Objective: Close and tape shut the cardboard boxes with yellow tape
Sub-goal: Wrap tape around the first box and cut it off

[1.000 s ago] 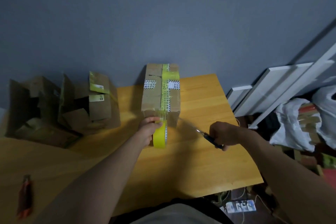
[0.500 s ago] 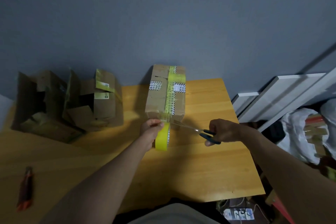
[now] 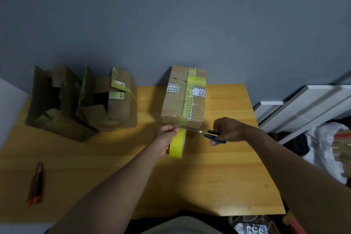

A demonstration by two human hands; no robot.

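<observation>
The scissors (image 3: 208,133) are in now: a second ago the right hand (image 3: 228,129) held them low and off to the side, and now it grips the handles with the blades reaching the strip at the box (image 3: 183,99)'s near edge. The left hand (image 3: 164,138) keeps its fingers curled round the yellow tape roll (image 3: 177,143), holding it just below that edge, the strip apparently taut. The box sits closed near the back of the surface (image 3: 218,173), yellow tape down its top. Looks like the cut is imminent, finishing this one. The open boxes (image 3: 81,100) on the left await their turn.
</observation>
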